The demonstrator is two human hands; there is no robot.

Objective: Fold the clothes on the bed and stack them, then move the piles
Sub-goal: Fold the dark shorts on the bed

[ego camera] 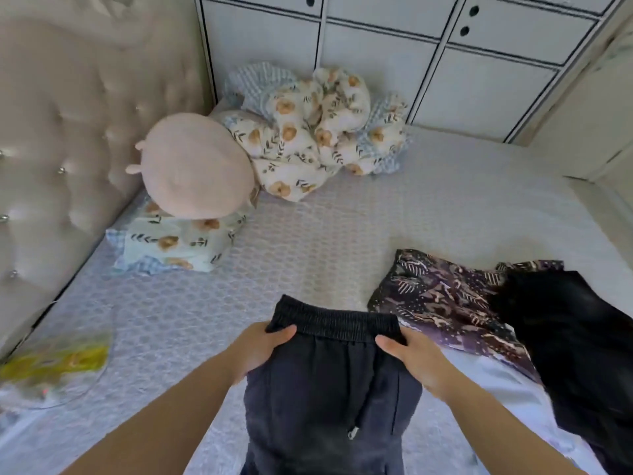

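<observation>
My left hand (263,347) and right hand (409,354) each grip an end of the elastic waistband of the dark shorts (329,399), held just beside the patterned garment (442,299); the shorts look soft, light and floppy, so the firm band seems the best hold.

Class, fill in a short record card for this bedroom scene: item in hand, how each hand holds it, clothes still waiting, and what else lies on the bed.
Item in hand: dark shorts with elastic waistband
Left hand: grips the waistband's left end
Right hand: grips the waistband's right end
Waiting clothes: patterned purple garment, black garment, both unfolded, at right
Also on bed: floral bedding, round pink plush
</observation>
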